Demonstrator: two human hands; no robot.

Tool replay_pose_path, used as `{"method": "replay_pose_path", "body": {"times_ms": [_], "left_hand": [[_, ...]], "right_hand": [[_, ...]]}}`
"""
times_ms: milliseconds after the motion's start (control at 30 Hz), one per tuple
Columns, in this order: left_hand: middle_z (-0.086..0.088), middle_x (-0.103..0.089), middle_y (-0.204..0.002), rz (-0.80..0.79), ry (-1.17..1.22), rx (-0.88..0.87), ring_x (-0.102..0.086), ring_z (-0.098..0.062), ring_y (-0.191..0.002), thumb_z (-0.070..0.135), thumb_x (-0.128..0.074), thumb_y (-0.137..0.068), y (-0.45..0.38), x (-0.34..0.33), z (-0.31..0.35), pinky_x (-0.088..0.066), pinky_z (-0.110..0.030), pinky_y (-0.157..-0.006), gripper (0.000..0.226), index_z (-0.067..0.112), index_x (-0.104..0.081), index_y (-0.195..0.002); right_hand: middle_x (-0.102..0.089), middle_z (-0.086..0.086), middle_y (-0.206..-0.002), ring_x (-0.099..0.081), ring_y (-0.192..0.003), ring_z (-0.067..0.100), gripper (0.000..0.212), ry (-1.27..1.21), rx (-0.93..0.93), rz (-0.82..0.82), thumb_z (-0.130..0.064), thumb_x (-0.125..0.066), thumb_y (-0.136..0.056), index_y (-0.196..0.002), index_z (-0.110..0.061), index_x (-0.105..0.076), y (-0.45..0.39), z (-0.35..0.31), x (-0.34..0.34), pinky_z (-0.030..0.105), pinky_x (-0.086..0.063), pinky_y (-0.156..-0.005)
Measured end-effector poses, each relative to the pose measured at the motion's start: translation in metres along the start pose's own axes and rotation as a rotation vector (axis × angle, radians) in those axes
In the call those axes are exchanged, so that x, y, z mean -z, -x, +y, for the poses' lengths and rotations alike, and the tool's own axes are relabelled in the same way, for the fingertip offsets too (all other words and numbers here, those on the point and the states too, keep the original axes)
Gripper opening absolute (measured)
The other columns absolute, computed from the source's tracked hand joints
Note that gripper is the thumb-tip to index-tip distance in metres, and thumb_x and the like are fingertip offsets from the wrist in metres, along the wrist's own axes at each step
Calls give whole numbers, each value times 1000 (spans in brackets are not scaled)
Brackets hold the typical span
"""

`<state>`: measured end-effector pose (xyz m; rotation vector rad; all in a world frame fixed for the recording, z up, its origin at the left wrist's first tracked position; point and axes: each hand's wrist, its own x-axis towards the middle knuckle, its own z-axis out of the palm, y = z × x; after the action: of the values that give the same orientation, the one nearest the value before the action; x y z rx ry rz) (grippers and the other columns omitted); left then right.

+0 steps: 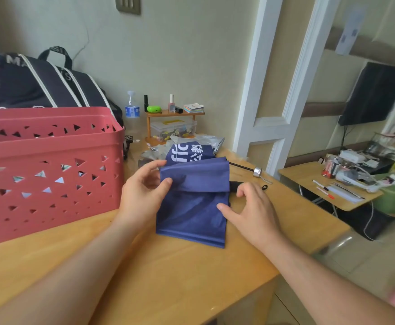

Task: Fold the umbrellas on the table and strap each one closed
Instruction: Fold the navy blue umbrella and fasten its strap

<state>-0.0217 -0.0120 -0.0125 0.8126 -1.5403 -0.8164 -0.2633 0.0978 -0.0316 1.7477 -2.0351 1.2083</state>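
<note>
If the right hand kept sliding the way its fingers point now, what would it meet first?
The right hand points left, its fingers already at the edge of the blue umbrella canopy. It would push into that folded fabric first, probably toward the left hand beyond.

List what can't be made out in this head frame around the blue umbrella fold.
- Closing strap of the navy blue fabric umbrella: none visible in the head view; folded panels may cover it.
- Black umbrella handle: mostly hidden behind the right hand.
- Red perforated plastic basket: contents seen only as scraps through the holes.
- Left hand: fingertips behind the fabric edge.
- White print on the canopy: folded, unreadable.
</note>
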Motion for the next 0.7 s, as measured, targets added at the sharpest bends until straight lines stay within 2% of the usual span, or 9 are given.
{"method": "replay_pose_path", "body": {"times_ms": [100,167,200,267,333,433,500,600,700], "left_hand": [[-7,-70,-90,-6,-35,-10,-59,-9,-77,19,-78,-92,-2,2,-1,-52,-31,-83,32,41,-72,-115],[-2,-71,-87,-21,-41,-6,-61,-9,-77,22,-78,-92,-1,4,-1,-52,-30,-83,28,39,-73,-114],[2,-71,-85,-28,-38,-3,-62,-9,-77,23,-79,-92,-1,5,-1,-52,-28,-82,26,37,-74,-113],[12,-68,-78,-43,-41,6,-60,-5,-73,23,-81,-90,-2,9,1,-51,-22,-78,22,35,-76,-108],[15,-68,-75,-89,-63,0,-59,-2,-69,21,-85,-86,-5,16,2,-50,-18,-75,24,36,-76,-104],[4,-68,-75,-237,-191,-42,-57,-4,-65,20,-91,-79,-12,27,2,-51,-23,-73,30,39,-76,-96],[7,-62,-70,-324,-341,-111,-55,-3,-63,21,-94,-74,-15,35,3,-44,-16,-67,30,40,-75,-85],[9,-55,-76,-496,-566,-244,-56,-10,-77,28,-98,-65,-15,44,4,-42,-16,-68,30,41,-74,-75],[12,-57,-77,-601,-653,-290,-59,-8,-85,22,-95,-61,-11,46,2,-41,-10,-71,27,37,-75,-71]], "right_hand": [[-39,-14,-127,-52,-119,15,76,-81,43,12,-43,-87,-74,-136,-35,-44,-11,-22,6,32,-48,-96],[-33,-15,-133,-45,-126,10,85,-125,32,-12,-38,-86,-80,-149,-42,-37,-24,-37,9,28,-42,-104],[-34,-16,-129,-45,-123,11,75,-133,58,7,-33,-85,-82,-145,-42,-45,-30,-42,9,30,-43,-105],[-43,-13,-117,-51,-109,17,37,-120,160,108,-21,-82,-84,-118,-32,-72,-41,-45,9,39,-50,-96],[-53,-10,-104,-52,-102,18,16,-87,243,164,-13,-81,-84,-93,-25,-79,-44,-43,12,38,-50,-90],[-64,-12,-97,-53,-101,19,17,-46,347,134,-8,-84,-80,-87,-23,-79,-33,-38,20,30,-45,-90],[-68,-14,-91,-54,-98,18,18,-32,386,88,-8,-86,-77,-85,-24,-79,-20,-30,21,33,-46,-90],[-67,-19,-86,-54,-97,15,18,-8,384,-5,-14,-86,-77,-82,-28,-77,4,-20,14,41,-48,-86],[-66,-21,-86,-53,-99,12,21,50,386,-121,-14,-85,-76,-82,-32,-76,27,-16,6,39,-44,-85]]}}
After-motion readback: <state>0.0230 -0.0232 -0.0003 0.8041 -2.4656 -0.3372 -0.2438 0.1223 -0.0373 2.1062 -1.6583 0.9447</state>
